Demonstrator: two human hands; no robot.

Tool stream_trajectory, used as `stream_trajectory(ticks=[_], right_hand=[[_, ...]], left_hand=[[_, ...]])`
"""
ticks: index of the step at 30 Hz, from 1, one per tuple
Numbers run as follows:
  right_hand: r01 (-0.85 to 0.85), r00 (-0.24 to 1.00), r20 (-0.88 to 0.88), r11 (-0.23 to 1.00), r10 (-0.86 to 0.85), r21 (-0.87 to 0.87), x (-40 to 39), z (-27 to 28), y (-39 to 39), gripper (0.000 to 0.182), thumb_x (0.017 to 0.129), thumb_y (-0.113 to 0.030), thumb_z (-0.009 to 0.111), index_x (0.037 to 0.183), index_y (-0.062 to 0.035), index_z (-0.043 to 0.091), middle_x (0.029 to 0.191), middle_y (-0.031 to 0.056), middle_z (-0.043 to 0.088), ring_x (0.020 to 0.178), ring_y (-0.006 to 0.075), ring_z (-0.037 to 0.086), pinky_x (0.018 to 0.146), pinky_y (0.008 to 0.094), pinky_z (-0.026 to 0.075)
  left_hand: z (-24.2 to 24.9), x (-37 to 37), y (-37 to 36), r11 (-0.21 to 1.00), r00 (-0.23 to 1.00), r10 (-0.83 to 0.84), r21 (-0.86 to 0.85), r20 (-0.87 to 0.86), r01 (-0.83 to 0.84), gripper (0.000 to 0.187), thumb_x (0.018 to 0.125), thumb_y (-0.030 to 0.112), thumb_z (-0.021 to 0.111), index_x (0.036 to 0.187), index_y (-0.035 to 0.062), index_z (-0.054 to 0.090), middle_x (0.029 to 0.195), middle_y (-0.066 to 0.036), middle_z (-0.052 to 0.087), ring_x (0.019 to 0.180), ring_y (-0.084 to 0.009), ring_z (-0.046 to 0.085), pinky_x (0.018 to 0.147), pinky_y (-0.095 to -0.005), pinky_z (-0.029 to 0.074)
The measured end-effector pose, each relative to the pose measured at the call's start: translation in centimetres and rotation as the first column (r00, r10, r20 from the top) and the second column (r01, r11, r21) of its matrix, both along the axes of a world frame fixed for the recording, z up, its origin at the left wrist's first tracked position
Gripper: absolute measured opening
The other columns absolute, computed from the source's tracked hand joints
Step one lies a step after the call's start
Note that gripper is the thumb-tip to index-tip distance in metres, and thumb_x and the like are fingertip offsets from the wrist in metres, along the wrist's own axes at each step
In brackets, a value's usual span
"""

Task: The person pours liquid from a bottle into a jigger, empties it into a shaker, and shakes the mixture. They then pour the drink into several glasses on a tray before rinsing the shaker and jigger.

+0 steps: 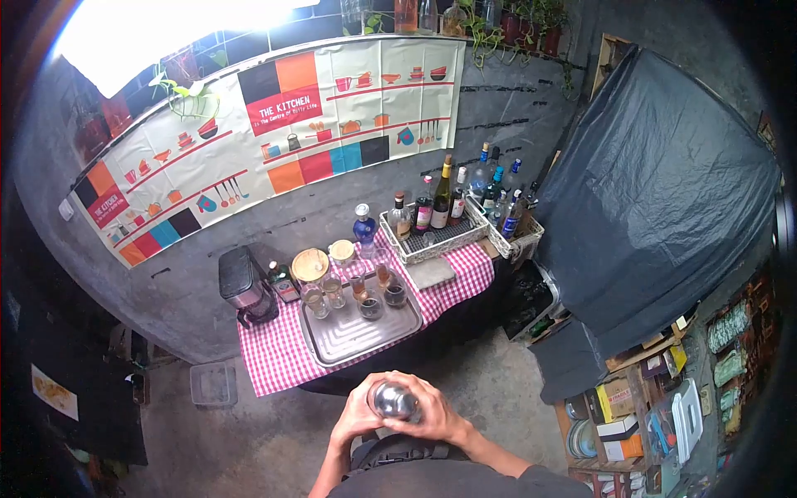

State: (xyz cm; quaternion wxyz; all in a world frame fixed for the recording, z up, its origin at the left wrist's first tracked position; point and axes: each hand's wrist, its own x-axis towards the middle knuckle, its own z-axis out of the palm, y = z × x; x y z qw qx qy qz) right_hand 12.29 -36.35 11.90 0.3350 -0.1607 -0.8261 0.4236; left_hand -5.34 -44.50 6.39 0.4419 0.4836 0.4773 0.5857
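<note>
A shiny metal cocktail shaker is held close to my body, its rounded end facing up toward me. My left hand is closed around its left side, and my right hand wraps its right side. Beyond them on the table lies a metal tray. Several glasses stand at its back, among them a short glass with dark contents and a taller glass with something amber in it. The lower part of the shaker is hidden by my fingers.
A red checked cloth covers the table. A black coffee maker stands left, a blue bottle at the back, and a white basket of bottles right. A plastic bin sits on the floor; shelves line the right.
</note>
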Motion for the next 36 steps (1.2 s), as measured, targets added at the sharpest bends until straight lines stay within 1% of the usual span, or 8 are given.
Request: stream_trajectory(ticks=[4, 6, 9, 16, 22, 25, 32, 36], right_hand=[[0.047, 0.995, 0.082, 0.990, -0.058, 0.131, -0.2, 0.0, 0.7, 0.074, 0.078, -0.039, 0.084, 0.135, -0.0017, 0.055, 0.129, 0.0218, 0.064, 0.123, 0.0385, 0.062, 0.106, 0.0468, 0.048], [0.054, 0.987, 0.159, 0.896, 0.018, -0.441, -0.1, 1.3, 1.1, 0.074, 0.078, -0.037, 0.084, 0.135, -0.0002, 0.055, 0.132, 0.0235, 0.063, 0.124, 0.0391, 0.061, 0.106, 0.0457, 0.048], [0.010, 1.000, 0.021, 0.999, -0.011, 0.034, 0.2, -0.2, 0.1, 0.078, 0.078, -0.036, 0.084, 0.139, -0.0003, 0.052, 0.137, 0.0244, 0.059, 0.132, 0.0399, 0.055, 0.111, 0.0508, 0.042], [0.055, 0.987, 0.158, 0.941, -0.002, -0.333, -0.3, -0.3, 0.7, 0.076, 0.078, -0.041, 0.083, 0.137, -0.0010, 0.054, 0.138, 0.0220, 0.060, 0.130, 0.0428, 0.057, 0.113, 0.0550, 0.040], [-0.006, 0.995, 0.095, 0.994, -0.004, 0.110, -0.7, 0.6, -0.9, 0.078, 0.079, -0.039, 0.083, 0.140, -0.0016, 0.051, 0.143, 0.0227, 0.057, 0.137, 0.0399, 0.052, 0.112, 0.0592, 0.039], [0.068, 0.996, 0.088, 0.908, -0.034, -0.413, -0.9, 0.3, -1.2, 0.075, 0.080, -0.035, 0.083, 0.138, 0.0000, 0.052, 0.139, 0.0249, 0.058, 0.134, 0.0390, 0.055, 0.112, 0.0520, 0.042], [0.000, 0.992, 0.125, 0.995, -0.013, 0.100, -2.1, 0.2, -2.3, 0.075, 0.079, -0.043, 0.083, 0.133, 0.0007, 0.057, 0.138, 0.0267, 0.058, 0.132, 0.0411, 0.056, 0.113, 0.0501, 0.041], [0.135, 0.961, 0.278, 0.873, 0.001, -0.469, -3.7, 0.0, -1.9, 0.067, 0.081, -0.034, 0.082, 0.134, -0.0005, 0.057, 0.129, 0.0237, 0.066, 0.123, 0.0359, 0.064, 0.104, 0.0420, 0.051]], left_hand=[[0.8, 1.2, -0.8, 0.983, 0.961, -0.091, -0.129, 0.261, 0.128, 0.085, 0.065, 0.023, 0.096, 0.135, 0.0034, 0.052, 0.126, -0.006, 0.061, 0.114, -0.0166, 0.061, 0.100, -0.0341, 0.050], [-1.1, 0.2, -0.6, 0.982, 0.988, -0.115, -0.136, 0.103, 0.128, 0.085, 0.066, 0.022, 0.096, 0.136, 0.0037, 0.051, 0.126, -0.006, 0.061, 0.114, -0.0165, 0.061, 0.099, -0.0343, 0.050], [-1.2, -0.5, -0.3, 0.997, 0.996, -0.076, -0.038, -0.037, 0.074, 0.081, 0.069, 0.020, 0.093, 0.136, 0.0036, 0.052, 0.124, -0.005, 0.062, 0.113, -0.0162, 0.061, 0.100, -0.0341, 0.050], [1.3, 0.2, -0.9, 0.993, 0.994, -0.027, -0.116, -0.102, 0.015, 0.066, 0.070, 0.014, 0.092, 0.125, 0.0022, 0.058, 0.113, -0.006, 0.067, 0.105, -0.0150, 0.064, 0.095, -0.0329, 0.051], [-1.1, -0.5, -1.2, 0.988, 0.985, -0.155, -0.007, 0.074, 0.156, 0.086, 0.068, 0.026, 0.094, 0.138, 0.0031, 0.049, 0.127, -0.007, 0.062, 0.117, -0.0175, 0.060, 0.103, -0.0347, 0.049], [-0.3, -1.1, -1.6, 0.986, 0.991, -0.119, -0.124, -0.061, 0.110, 0.079, 0.066, 0.018, 0.093, 0.133, 0.0031, 0.053, 0.122, -0.007, 0.065, 0.111, -0.0160, 0.063, 0.099, -0.0337, 0.051], [-0.7, -2.1, -2.5, 0.984, 0.977, -0.178, 0.050, 0.120, 0.173, 0.073, 0.065, 0.011, 0.091, 0.130, 0.0022, 0.056, 0.116, -0.008, 0.068, 0.104, -0.0172, 0.066, 0.097, -0.0333, 0.052], [-0.6, -3.8, -3.2, 0.987, 0.994, -0.067, -0.153, -0.088, 0.053, 0.072, 0.064, 0.015, 0.094, 0.126, 0.0015, 0.060, 0.113, -0.008, 0.069, 0.104, -0.0153, 0.065, 0.096, -0.0339, 0.053]])
